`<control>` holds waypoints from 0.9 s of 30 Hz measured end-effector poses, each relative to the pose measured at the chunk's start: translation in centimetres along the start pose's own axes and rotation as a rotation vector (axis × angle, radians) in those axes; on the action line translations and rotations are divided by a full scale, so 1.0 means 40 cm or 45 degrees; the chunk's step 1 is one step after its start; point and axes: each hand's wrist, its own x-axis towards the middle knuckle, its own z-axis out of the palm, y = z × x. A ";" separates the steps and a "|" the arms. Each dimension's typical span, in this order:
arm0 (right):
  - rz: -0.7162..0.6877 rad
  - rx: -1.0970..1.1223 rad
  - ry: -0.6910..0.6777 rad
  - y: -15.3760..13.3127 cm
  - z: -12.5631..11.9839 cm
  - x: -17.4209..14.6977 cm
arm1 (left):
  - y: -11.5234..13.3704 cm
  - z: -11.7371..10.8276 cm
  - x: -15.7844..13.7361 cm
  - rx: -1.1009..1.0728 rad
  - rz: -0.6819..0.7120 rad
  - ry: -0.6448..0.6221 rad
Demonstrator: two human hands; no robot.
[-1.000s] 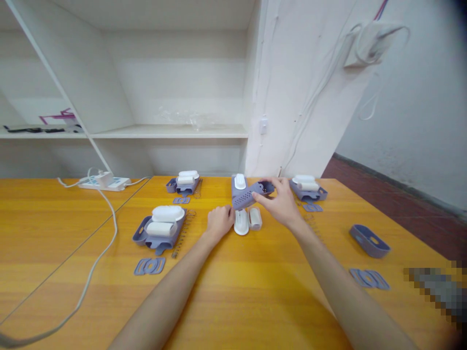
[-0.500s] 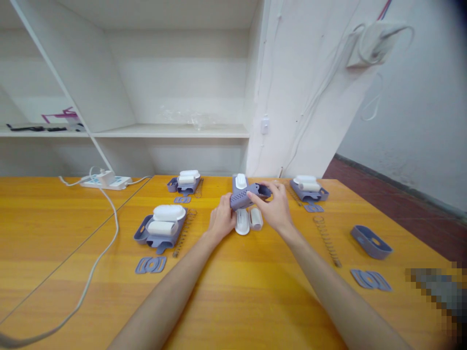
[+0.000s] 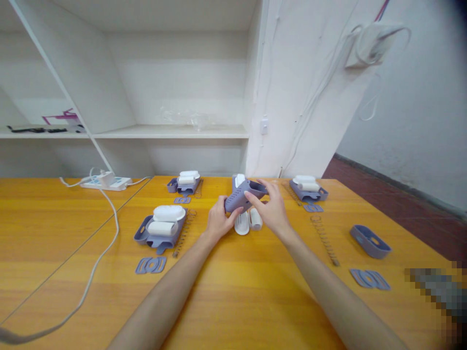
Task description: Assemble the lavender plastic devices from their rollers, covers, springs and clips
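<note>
Both hands grip one grey-purple plastic housing (image 3: pixel 239 196) with rows of small holes, raised over the table and tilted. My left hand (image 3: pixel 220 218) closes round its lower left end. My right hand (image 3: pixel 272 208) pinches the open upper right end, thumb on the near side. Just beneath lie a white ribbed oval piece (image 3: pixel 242 223) and a short white cylinder (image 3: pixel 256 219). Behind the housing, another white ribbed piece (image 3: pixel 240 180) rests on a grey part, partly hidden.
Similar part sets stand at left (image 3: pixel 162 228), far left (image 3: pixel 188 183) and far right (image 3: pixel 308 187). On the right lie a spring (image 3: pixel 324 241), a grey oval tray (image 3: pixel 370 241) and flat grey pieces (image 3: pixel 369 279). A power strip (image 3: pixel 105 181) trails a white cable (image 3: pixel 109 243).
The housing has shifted slightly left and its open end has turned more toward me. My left thumb now lies along its lower side.
</note>
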 end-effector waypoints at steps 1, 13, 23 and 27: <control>0.020 0.048 -0.035 0.002 0.004 -0.003 | 0.000 -0.002 -0.002 -0.020 -0.004 -0.008; 0.283 0.217 -0.122 0.079 0.055 -0.028 | -0.022 -0.013 0.035 -0.902 -0.370 -0.286; 0.188 0.024 -0.223 0.076 0.062 -0.042 | -0.066 -0.002 0.050 -1.240 -0.720 -0.131; -0.118 -0.402 -0.307 0.065 0.054 -0.057 | -0.079 -0.001 0.060 -1.373 -0.830 0.055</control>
